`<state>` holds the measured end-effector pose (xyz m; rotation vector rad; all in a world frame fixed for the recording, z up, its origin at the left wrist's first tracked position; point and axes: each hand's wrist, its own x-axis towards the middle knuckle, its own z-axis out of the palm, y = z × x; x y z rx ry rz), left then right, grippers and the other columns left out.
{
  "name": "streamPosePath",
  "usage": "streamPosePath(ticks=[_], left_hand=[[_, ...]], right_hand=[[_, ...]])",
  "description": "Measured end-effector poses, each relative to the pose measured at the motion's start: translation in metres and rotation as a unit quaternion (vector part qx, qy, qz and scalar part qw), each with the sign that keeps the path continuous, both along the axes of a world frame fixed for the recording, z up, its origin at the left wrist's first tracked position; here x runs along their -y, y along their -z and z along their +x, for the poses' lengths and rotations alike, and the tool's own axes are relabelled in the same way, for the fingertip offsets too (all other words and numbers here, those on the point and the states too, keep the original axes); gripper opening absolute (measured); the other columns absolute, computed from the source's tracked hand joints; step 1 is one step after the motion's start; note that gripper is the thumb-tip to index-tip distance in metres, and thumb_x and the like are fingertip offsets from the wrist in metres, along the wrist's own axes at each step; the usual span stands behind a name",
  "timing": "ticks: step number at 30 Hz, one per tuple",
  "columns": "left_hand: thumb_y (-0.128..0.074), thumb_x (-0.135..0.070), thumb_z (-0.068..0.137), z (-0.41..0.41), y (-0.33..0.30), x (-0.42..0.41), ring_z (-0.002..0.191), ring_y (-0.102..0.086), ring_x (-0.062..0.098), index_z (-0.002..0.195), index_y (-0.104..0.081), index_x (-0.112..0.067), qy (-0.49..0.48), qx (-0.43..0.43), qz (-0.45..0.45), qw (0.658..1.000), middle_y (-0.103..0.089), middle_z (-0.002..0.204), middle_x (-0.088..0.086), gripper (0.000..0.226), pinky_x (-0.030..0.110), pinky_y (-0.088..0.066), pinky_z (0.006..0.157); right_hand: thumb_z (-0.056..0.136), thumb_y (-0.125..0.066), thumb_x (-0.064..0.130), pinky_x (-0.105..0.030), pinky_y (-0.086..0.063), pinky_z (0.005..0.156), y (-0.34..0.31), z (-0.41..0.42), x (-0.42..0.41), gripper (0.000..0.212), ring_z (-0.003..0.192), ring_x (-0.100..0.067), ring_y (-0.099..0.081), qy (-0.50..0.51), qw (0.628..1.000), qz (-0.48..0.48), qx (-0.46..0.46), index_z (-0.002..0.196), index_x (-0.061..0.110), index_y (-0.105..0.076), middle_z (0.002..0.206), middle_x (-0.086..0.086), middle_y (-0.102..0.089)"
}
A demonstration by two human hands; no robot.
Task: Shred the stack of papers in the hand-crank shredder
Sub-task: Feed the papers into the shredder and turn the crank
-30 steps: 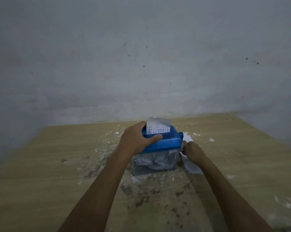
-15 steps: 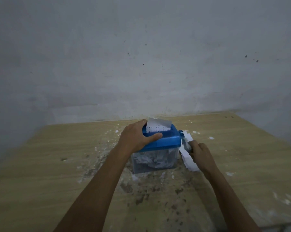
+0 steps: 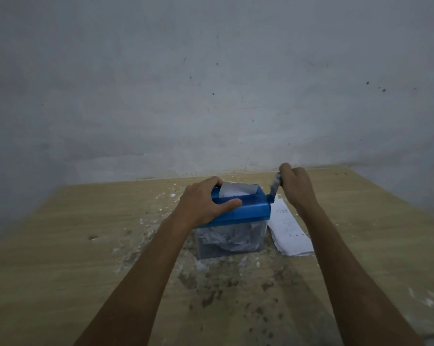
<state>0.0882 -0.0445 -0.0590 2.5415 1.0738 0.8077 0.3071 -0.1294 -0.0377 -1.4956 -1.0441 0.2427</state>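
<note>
Now left hand (image 3: pixel 203 204) gripping shredder (image 3: pixel 245 211), right hand (image 3: pixel 295 185) apparently holding crank (image 3: pixel 273 188)

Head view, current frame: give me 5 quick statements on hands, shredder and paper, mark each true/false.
1. The left hand grips the blue top of the shredder. True.
2. The right hand rests flat on the table. False: it holds the crank handle, raised above the shredder's top.
3. A sheet of paper sticks up out of the feed slot. True.
4. The clear bin under the blue top is empty. False: it holds crumpled shredded paper.
5. The stack of papers lies on the table to the left of the shredder. False: it lies on the right side, beside the bin.
</note>
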Motion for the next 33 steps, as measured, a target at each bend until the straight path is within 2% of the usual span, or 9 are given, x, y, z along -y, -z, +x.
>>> streamPosePath(ticks=[4, 7, 11, 19, 23, 26, 28, 30, 33], left_hand=[[-0.063, -0.074, 0.078, -0.001, 0.001, -0.001, 0.087, -0.056, 0.011, 0.108, -0.054, -0.034, 0.007, 0.006, 0.001, 1.0, -0.059, 0.101, -0.015, 0.051, 0.03, -0.048, 0.077], [-0.063, -0.074, 0.079, -0.002, 0.002, -0.001, 0.093, -0.056, 0.009, 0.116, -0.057, -0.033, 0.008, 0.013, 0.002, 1.0, -0.059, 0.107, -0.016, 0.056, 0.028, -0.048, 0.082], [-0.064, -0.072, 0.08, -0.002, 0.001, 0.002, 0.097, -0.057, 0.01, 0.119, -0.059, -0.032, 0.009, 0.019, -0.001, 1.0, -0.063, 0.115, -0.013, 0.057, 0.031, -0.05, 0.086], [-0.065, -0.07, 0.081, -0.002, 0.002, 0.005, 0.097, -0.055, 0.008, 0.121, -0.06, -0.032, 0.005, 0.033, -0.003, 0.999, -0.063, 0.117, -0.013, 0.056, 0.024, -0.042, 0.082], [-0.066, -0.069, 0.081, -0.002, 0.001, 0.006, 0.097, -0.054, 0.007, 0.122, -0.06, -0.031, -0.001, 0.034, -0.002, 0.999, -0.06, 0.115, -0.015, 0.057, 0.023, -0.04, 0.082], [-0.068, -0.068, 0.08, -0.002, 0.002, 0.007, 0.098, -0.056, 0.007, 0.12, -0.061, -0.032, -0.001, 0.047, -0.014, 0.999, -0.061, 0.114, -0.015, 0.054, 0.024, -0.041, 0.082], [-0.068, -0.068, 0.079, -0.002, 0.002, 0.008, 0.098, -0.055, 0.006, 0.118, -0.062, -0.032, -0.004, 0.054, -0.016, 0.998, -0.061, 0.113, -0.017, 0.053, 0.024, -0.042, 0.082], [-0.068, -0.068, 0.079, 0.0, 0.002, 0.009, 0.098, -0.054, 0.005, 0.117, -0.062, -0.032, -0.008, 0.055, -0.018, 0.998, -0.059, 0.111, -0.019, 0.052, 0.024, -0.04, 0.082], [-0.067, -0.07, 0.079, 0.0, 0.001, 0.009, 0.099, -0.056, 0.006, 0.115, -0.062, -0.034, -0.012, 0.055, -0.021, 0.998, -0.06, 0.111, -0.019, 0.052, 0.024, -0.04, 0.08]], right_hand=[[0.094, -0.034, 0.018, -0.016, -0.039, 0.05, -0.007, 0.003, -0.019, 0.048, 0.042, 0.0, -0.048, -0.01, 0.999, -0.039, -0.01, 0.05, 0.01, -0.049, 0.049, 0.001, -0.059], [0.093, -0.031, 0.023, -0.025, -0.039, 0.054, -0.003, 0.007, -0.033, 0.049, 0.045, -0.006, -0.051, -0.034, 0.997, -0.07, -0.021, 0.053, 0.007, -0.052, 0.054, -0.005, -0.06], [0.091, -0.029, 0.029, -0.025, -0.032, 0.047, 0.005, 0.012, -0.043, 0.052, 0.046, -0.017, -0.042, -0.057, 0.991, -0.121, -0.021, 0.049, 0.008, -0.05, 0.049, -0.003, -0.054], [0.093, -0.027, 0.025, -0.022, -0.027, 0.044, 0.009, 0.012, -0.045, 0.054, 0.044, -0.016, -0.033, -0.076, 0.98, -0.183, -0.022, 0.044, 0.011, -0.043, 0.04, 0.002, -0.046], [0.098, -0.033, 0.022, -0.027, -0.032, 0.051, 0.022, 0.013, -0.046, 0.036, 0.054, -0.018, -0.036, -0.038, 0.963, -0.264, 0.027, 0.066, 0.009, -0.045, 0.065, -0.009, -0.048], [0.096, -0.045, 0.005, -0.029, -0.039, 0.052, 0.052, 0.012, -0.038, 0.011, 0.06, -0.02, -0.046, -0.053, 0.935, -0.338, 0.091, 0.094, 0.003, -0.055, 0.076, -0.011, -0.052], [0.095, -0.046, 0.0, -0.03, -0.041, 0.063, 0.066, 0.012, -0.026, 0.011, 0.074, -0.025, -0.054, -0.043, 0.934, -0.345, 0.082, 0.097, 0.005, -0.056, 0.079, -0.013, -0.056], [0.097, -0.043, 0.005, -0.028, -0.039, 0.07, 0.078, 0.016, -0.019, 0.017, 0.089, -0.029, -0.058, -0.036, 0.939, -0.328, 0.095, 0.107, 0.002, -0.056, 0.096, -0.02, -0.063], [0.099, -0.032, 0.017, -0.031, -0.036, 0.069, 0.09, 0.014, 0.004, 0.03, 0.092, -0.033, -0.059, -0.04, 0.937, -0.306, 0.163, 0.113, -0.001, -0.052, 0.105, -0.024, -0.063]])
